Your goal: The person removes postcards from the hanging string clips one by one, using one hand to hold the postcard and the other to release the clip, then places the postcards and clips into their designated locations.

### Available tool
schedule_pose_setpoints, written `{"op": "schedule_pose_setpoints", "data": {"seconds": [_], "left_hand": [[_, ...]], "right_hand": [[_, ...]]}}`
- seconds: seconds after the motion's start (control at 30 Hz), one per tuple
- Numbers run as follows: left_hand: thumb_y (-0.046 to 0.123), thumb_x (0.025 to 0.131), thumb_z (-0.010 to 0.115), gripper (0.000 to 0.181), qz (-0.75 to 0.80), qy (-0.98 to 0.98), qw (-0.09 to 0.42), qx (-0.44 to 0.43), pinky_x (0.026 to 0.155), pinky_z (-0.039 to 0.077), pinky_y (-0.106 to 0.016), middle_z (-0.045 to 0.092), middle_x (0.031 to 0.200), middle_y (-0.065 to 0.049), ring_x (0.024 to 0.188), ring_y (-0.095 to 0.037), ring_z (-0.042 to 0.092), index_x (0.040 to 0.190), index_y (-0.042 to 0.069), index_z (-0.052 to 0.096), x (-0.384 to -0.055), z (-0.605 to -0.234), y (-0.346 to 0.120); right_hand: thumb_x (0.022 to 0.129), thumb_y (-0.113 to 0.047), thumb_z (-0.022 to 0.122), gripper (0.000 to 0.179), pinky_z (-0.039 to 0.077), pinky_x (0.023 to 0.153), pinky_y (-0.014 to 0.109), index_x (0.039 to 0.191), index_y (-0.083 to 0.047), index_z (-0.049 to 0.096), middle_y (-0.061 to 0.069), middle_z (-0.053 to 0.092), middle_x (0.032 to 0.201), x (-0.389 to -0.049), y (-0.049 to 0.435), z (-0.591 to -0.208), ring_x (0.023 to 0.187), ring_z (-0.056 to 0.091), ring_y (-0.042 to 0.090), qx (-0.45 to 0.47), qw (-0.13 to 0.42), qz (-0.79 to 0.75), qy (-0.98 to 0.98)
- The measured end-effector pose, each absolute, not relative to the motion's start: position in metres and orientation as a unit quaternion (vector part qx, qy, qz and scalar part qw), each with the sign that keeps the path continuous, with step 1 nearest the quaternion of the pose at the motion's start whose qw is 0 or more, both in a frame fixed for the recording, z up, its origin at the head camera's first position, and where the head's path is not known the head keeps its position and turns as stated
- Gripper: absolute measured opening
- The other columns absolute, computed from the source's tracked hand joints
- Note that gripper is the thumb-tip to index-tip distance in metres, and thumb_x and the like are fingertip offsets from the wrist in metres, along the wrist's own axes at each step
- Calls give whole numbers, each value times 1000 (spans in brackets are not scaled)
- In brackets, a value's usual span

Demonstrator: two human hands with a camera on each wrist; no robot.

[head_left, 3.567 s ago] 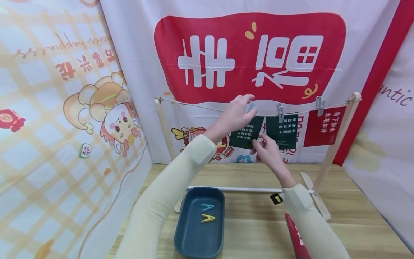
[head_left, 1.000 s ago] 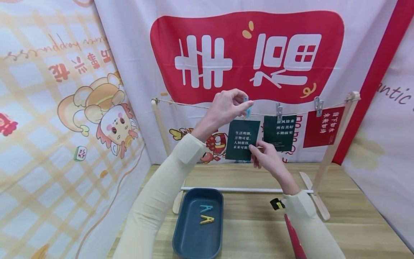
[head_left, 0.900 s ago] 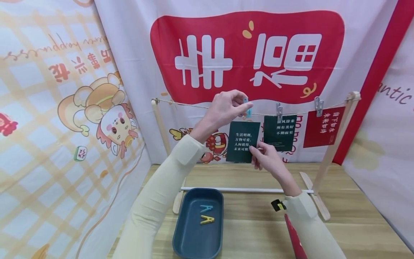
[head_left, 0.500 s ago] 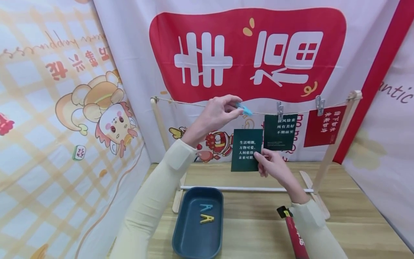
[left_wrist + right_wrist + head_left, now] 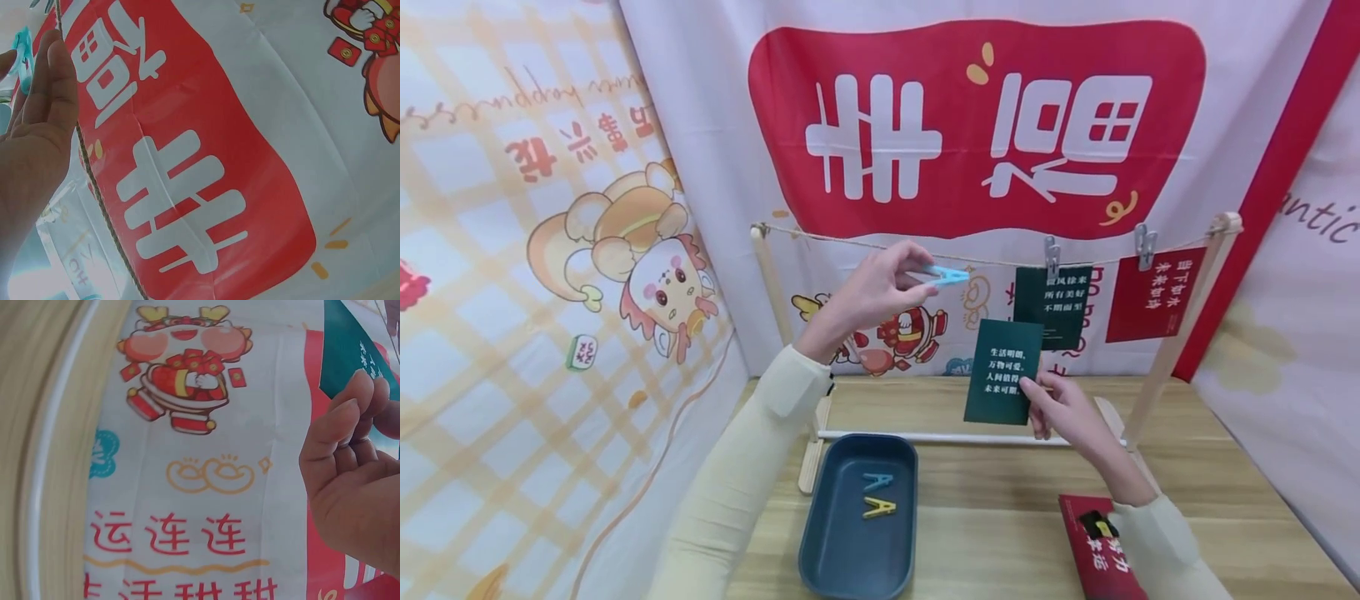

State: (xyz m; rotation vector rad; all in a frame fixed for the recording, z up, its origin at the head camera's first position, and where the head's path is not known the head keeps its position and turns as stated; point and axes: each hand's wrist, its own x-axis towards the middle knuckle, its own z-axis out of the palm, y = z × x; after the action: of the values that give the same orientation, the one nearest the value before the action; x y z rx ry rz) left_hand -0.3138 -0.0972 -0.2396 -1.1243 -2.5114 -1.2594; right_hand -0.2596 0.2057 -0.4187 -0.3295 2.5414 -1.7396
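Note:
My left hand (image 5: 880, 287) pinches a light blue clothespin (image 5: 951, 276) by its handles, just below the string. The same clothespin (image 5: 24, 59) shows between thumb and fingers in the left wrist view. My right hand (image 5: 1067, 410) holds a dark green card (image 5: 1000, 371) with white writing by its right edge, lower than the string and apart from it. In the right wrist view the green card (image 5: 353, 353) is partly hidden by the fingers. Another green card (image 5: 1060, 317) and a red card (image 5: 1153, 296) hang from the string (image 5: 827, 240) under grey clips (image 5: 1051, 254).
A dark blue tray (image 5: 857, 558) on the wooden table holds a blue clothespin (image 5: 877, 481) and a yellow clothespin (image 5: 880, 507). A red card (image 5: 1093, 546) lies by the right forearm. The wooden frame (image 5: 1180, 333) has a white bar (image 5: 940, 437) near the table.
The green card has come away from the string, down and to the right with my right hand. My left hand has drawn the blue clothespin lower and to the left, off the string.

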Motion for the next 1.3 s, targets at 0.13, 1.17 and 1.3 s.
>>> {"op": "schedule_pose_setpoints", "data": {"seconds": [0.13, 1.17, 1.3], "left_hand": [[17, 89, 72, 40, -392, -840, 50, -372, 86, 57, -26, 67, 121, -8, 101, -14, 71, 122, 8, 51, -308, -244, -107], [26, 95, 66, 26, -319, -904, -29, -283, 83, 57, -32, 68, 107, -3, 98, -14, 67, 115, 13, 56, -263, -364, -164], [20, 94, 66, 26, -314, -903, -38, -291, 79, 57, -30, 67, 107, -10, 94, -17, 67, 114, 7, 57, -258, -389, -167]], "right_hand": [[100, -46, 51, 43, 54, 57, 30, 110, -4, 54, 22, 60, 71, -254, 217, -424, 58, 60, 28, -100, 13, -537, 838], [104, -42, 43, 48, 52, 56, 30, 109, 4, 56, 1, 55, 61, -206, 301, -520, 55, 59, 16, -37, 201, -544, 814], [104, -42, 43, 46, 52, 55, 31, 106, 2, 56, 1, 55, 60, -196, 313, -536, 56, 59, 16, -12, 217, -536, 816]]}}
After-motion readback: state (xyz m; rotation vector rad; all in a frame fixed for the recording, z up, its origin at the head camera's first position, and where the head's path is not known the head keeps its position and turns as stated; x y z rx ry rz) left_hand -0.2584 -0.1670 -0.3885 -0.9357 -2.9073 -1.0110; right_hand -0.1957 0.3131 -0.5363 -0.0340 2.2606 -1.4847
